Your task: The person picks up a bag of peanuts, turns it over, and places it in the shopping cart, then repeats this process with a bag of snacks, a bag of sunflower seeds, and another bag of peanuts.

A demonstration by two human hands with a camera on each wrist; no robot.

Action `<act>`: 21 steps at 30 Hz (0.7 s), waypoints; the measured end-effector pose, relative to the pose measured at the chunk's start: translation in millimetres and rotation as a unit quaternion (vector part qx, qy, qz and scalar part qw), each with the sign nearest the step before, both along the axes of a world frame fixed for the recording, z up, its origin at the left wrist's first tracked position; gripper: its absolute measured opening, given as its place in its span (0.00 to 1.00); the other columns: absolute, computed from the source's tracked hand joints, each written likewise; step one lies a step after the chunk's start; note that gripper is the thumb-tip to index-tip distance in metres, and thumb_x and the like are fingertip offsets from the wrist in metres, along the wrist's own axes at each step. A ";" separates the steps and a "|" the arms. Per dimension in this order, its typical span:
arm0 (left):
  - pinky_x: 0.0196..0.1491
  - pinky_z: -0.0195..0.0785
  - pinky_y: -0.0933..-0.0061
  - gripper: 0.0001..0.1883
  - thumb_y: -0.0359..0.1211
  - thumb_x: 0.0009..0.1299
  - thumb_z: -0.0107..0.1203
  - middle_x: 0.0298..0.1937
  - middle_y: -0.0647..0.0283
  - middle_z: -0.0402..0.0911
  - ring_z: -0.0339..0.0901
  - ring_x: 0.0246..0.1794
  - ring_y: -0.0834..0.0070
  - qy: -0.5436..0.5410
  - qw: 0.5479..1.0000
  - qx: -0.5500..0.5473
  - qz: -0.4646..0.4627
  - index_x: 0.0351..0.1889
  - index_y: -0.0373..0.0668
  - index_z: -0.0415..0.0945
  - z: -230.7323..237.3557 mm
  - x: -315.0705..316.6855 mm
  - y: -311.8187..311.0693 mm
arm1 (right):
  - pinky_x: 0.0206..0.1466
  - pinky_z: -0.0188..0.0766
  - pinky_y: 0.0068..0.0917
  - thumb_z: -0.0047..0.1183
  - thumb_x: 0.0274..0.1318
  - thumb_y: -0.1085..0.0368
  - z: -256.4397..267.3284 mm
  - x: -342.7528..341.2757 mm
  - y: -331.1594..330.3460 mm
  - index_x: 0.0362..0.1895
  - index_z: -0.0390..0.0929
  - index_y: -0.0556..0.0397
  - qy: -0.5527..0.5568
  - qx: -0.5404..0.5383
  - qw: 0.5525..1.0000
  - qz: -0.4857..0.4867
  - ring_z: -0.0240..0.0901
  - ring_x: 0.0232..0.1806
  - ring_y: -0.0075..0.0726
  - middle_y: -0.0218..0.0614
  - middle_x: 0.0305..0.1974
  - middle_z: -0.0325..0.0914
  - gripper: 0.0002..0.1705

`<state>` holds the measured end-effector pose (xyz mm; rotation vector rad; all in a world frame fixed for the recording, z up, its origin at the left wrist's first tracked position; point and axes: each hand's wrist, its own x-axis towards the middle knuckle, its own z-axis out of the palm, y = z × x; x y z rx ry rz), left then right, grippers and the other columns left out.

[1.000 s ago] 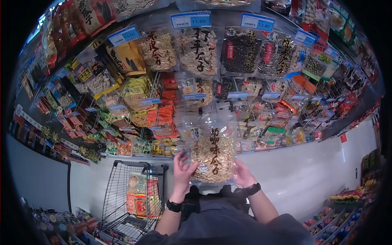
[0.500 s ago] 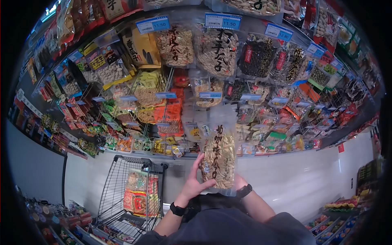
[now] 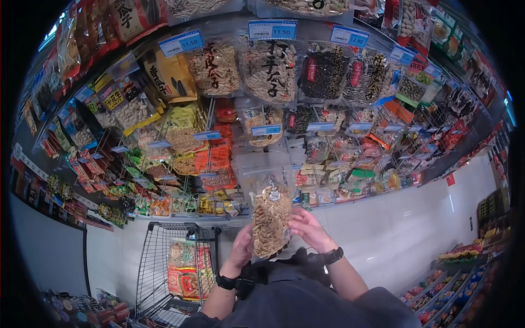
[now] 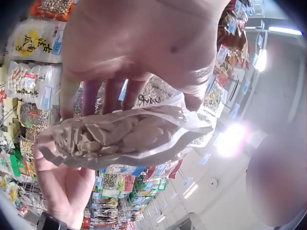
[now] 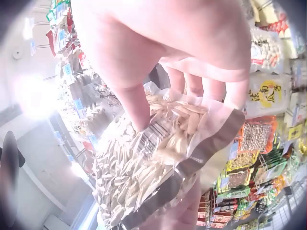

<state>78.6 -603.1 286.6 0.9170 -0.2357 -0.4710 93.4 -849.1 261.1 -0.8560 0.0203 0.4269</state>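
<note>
A clear bag of seeds (image 3: 270, 218) is held upright in front of the body, turned so its back faces the head camera. My left hand (image 3: 240, 249) grips its left edge. On the right edge, my right hand (image 3: 310, 229) pinches the bag between thumb and fingers. The right wrist view has the right hand (image 5: 168, 48) with its thumb on the bag (image 5: 139, 158) beside a barcode label. In the left wrist view the bag (image 4: 120, 136) shows from its narrow side, below the left hand (image 4: 139, 43).
Racks of hanging snack bags, such as a white bag of seeds (image 3: 269, 71), fill the view ahead, with price tags (image 3: 273, 30) above them. A wire shopping cart (image 3: 164, 262) holding several packages (image 3: 188, 273) stands at the left. Low shelves (image 3: 448, 290) are at the lower right.
The bag has been turned from its lettered front to its back, and it sits slightly further left. Both hands have shifted their hold along its sides.
</note>
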 end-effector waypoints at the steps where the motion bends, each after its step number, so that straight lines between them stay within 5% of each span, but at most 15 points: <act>1: 0.69 0.56 0.64 0.39 0.55 0.72 0.51 0.68 0.57 0.67 0.66 0.67 0.67 0.039 0.999 -0.015 0.021 0.69 0.33 0.59 0.5 0.9 1.4 | 0.48 0.70 0.20 0.51 0.64 0.72 1.7 -0.5 -3.7 0.63 0.64 0.50 -0.004 -0.010 1.000 0.007 0.72 0.49 0.21 0.30 0.50 0.75 0.24; 6: 0.67 0.60 0.65 0.27 0.45 0.78 0.43 0.64 0.58 0.71 0.68 0.65 0.69 0.145 0.986 -0.049 0.064 0.67 0.34 0.62 4.2 9.8 3.2 | 0.47 0.68 0.19 0.51 0.64 0.71 -5.9 -3.7 -18.2 0.61 0.66 0.51 -0.020 -0.028 0.999 -0.007 0.71 0.48 0.18 0.26 0.47 0.76 0.22; 9: 0.64 0.63 0.68 0.23 0.37 0.77 0.47 0.62 0.59 0.73 0.71 0.62 0.71 0.142 0.987 0.006 0.070 0.65 0.35 0.64 -3.3 8.8 1.2 | 0.48 0.68 0.20 0.52 0.63 0.69 15.9 -5.9 -21.4 0.62 0.66 0.51 -0.010 -0.078 0.996 -0.050 0.71 0.48 0.18 0.26 0.47 0.75 0.23; 11: 0.63 0.64 0.69 0.22 0.34 0.75 0.50 0.61 0.60 0.74 0.72 0.61 0.72 0.116 0.989 0.049 0.075 0.65 0.35 0.64 2.9 6.7 -5.5 | 0.58 0.66 0.24 0.54 0.62 0.69 4.5 -1.5 -28.3 0.62 0.65 0.52 -0.001 -0.053 0.998 -0.014 0.71 0.52 0.22 0.28 0.51 0.75 0.25; 21: 0.56 0.71 0.73 0.23 0.25 0.69 0.56 0.57 0.59 0.77 0.77 0.55 0.73 0.139 0.983 0.064 0.107 0.62 0.36 0.65 12.6 0.0 -18.4 | 0.57 0.72 0.29 0.53 0.63 0.66 18.5 5.5 -22.9 0.61 0.68 0.59 0.124 0.014 0.991 0.055 0.73 0.55 0.30 0.37 0.54 0.76 0.23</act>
